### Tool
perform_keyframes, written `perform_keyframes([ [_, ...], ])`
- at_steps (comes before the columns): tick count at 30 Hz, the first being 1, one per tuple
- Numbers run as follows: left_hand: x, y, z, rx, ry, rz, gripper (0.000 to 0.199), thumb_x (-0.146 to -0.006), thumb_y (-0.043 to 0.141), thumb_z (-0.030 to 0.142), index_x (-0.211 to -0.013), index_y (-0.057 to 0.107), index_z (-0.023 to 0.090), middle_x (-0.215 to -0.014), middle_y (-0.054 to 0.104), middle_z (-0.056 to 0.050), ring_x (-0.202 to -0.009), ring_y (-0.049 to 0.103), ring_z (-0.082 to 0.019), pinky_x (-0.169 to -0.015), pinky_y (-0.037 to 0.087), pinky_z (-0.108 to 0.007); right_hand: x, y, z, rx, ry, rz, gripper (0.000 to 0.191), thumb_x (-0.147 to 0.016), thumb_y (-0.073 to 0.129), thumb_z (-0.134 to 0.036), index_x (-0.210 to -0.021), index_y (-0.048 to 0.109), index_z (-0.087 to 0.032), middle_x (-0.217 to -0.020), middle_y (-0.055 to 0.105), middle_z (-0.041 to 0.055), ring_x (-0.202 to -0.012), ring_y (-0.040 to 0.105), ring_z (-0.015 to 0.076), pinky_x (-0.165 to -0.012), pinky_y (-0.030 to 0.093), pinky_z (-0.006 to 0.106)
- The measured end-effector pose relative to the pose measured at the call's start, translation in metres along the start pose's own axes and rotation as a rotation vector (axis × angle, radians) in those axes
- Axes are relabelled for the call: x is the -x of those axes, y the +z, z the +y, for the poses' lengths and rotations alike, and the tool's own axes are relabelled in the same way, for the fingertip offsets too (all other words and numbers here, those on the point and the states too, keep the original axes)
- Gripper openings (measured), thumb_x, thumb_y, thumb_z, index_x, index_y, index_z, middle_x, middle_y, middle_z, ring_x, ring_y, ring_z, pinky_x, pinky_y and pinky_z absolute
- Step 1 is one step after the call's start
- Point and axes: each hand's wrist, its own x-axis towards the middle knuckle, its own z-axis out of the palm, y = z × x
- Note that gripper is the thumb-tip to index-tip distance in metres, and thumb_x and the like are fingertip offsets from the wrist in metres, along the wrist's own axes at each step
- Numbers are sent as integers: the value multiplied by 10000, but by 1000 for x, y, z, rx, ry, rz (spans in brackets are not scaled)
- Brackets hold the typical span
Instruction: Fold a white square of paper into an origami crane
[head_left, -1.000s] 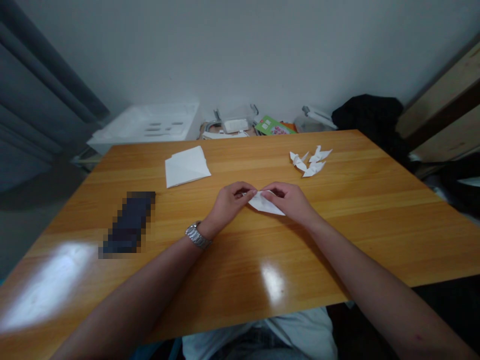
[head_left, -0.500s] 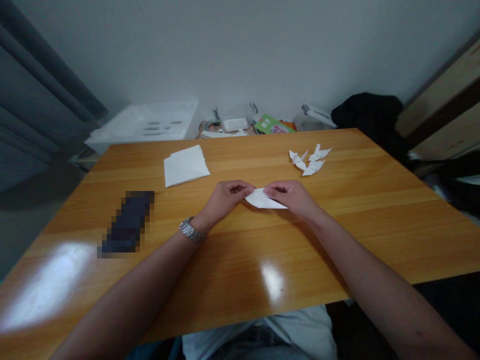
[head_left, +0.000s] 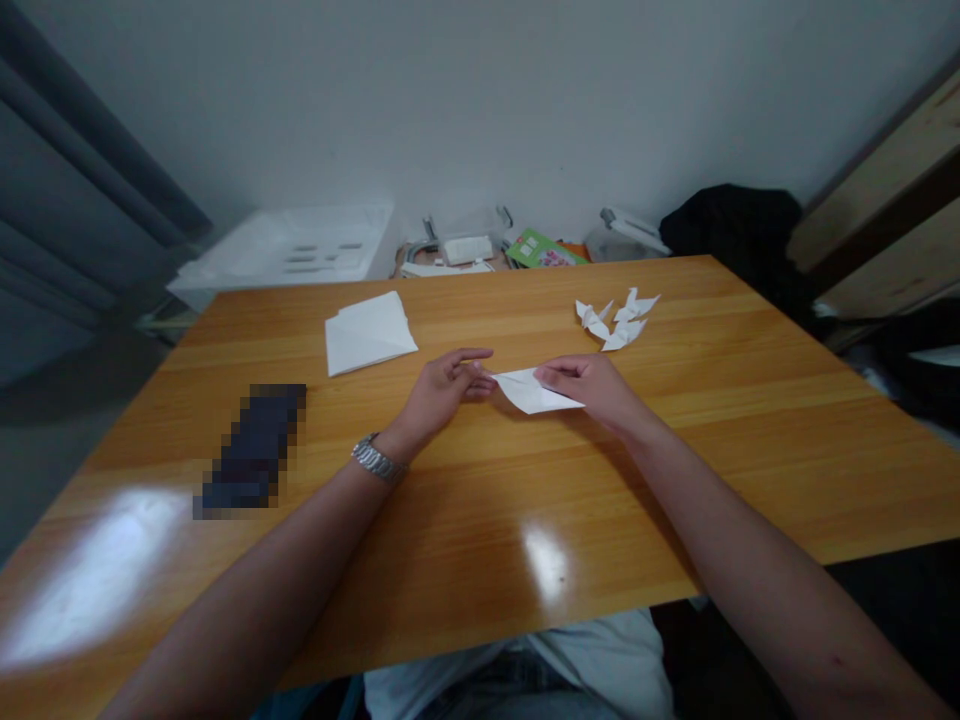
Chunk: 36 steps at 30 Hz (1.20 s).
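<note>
The folded paper (head_left: pixel 531 394), pinched in the right hand (head_left: pixel 594 386), lay lengthwise toward 9 o'clock; the left hand (head_left: pixel 444 388) hung half-open by its tip, contact unclear.

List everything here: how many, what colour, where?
Wooden table: one, brown, foreground
Folded paper: one, white, centre
Origami birds: three, white, table's right
Paper stack: one, white, table's far left
Pixelated object: one, dark, table's left
Container: one, white, behind left
Booklet: one, green, behind centre
Clutter: uncounted, mixed, behind table
Bundle: one, black, behind right
Boards: two, tan, right
Curtain: one, grey, left
Wall: one, grey, back
Wristwatch: one, silver, left wrist
Clothing: uncounted, pale, bottom
Left hand: one, bare, at paper's tip
Right hand: one, bare, pinching paper
</note>
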Motion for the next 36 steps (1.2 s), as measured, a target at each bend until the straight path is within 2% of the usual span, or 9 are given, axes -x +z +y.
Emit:
perform_keyframes([
  [3,0,0,2,-51,45,18,405,-943,607,458,-1162,667,122,-894,750,-98,-798,727,-154,-802,622,-311,0,0,-1,26,-7,6,423,-789,749,-528,-960,809,-145,-888,777,69,-729,652,185,-661,478,292],
  [7,7,7,13,-228,133,-8,455,-942,582,541,-1065,713,123,-1018,748,-120,-887,710,-179,-843,585,-306,1,1,-2,51,-18,-11,418,-806,733,-526,-949,810,-141,-860,772,76,-718,652,189,-651,472,294],
  [10,12,12,19,-346,184,-76,380,-898,675,483,-1064,722,144,-1063,747,-102,-971,690,-194,-889,549,-299,1,2,-1,55,-33,-17,399,-805,736,-520,-938,807,-151,-892,778,85,-742,665,198,-676,485,306],
  [17,10,12,11,-326,168,-147,272,-892,674,367,-1051,722,152,-1020,747,-87,-930,685,-185,-866,544,-313,3,5,-4,1,-4,-93,405,-791,749,-523,-933,792,-146,-864,775,76,-722,663,179,-648,478,280],
  [20,8,10,9,-293,163,-84,248,-875,681,356,-1009,720,151,-999,746,-82,-908,684,-183,-851,544,-312,2,7,-2,-50,17,-99,401,-768,771,-519,-928,785,-152,-881,774,76,-728,665,175,-650,493,280],
  [25,5,7,8,-295,163,52,223,-844,693,329,-968,694,144,-946,736,-71,-817,673,-164,-760,534,-280,-3,6,4,-94,28,-26,384,-746,790,-508,-919,793,-166,-878,777,77,-734,674,185,-686,531,311],
  [28,7,8,9,-364,172,1,188,-854,667,307,-958,689,153,-925,734,-60,-817,671,-164,-764,534,-276,-2,2,4,46,-54,-29,336,-793,754,-496,-914,810,-188,-899,789,69,-784,690,206,-734,524,326],
  [31,10,11,12,-397,180,-82,231,-894,643,366,-977,703,160,-943,740,-63,-843,677,-172,-775,539,-276,0,0,2,158,-99,-74,282,-832,727,-455,-919,819,-203,-917,797,65,-818,707,224,-743,516,326],
  [36,12,12,11,-417,182,-136,274,-900,661,415,-974,736,162,-930,750,-64,-830,676,-173,-752,530,-265,1,2,1,162,-96,-146,263,-840,720,-440,-922,819,-210,-926,801,61,-830,717,232,-768,524,340],
])
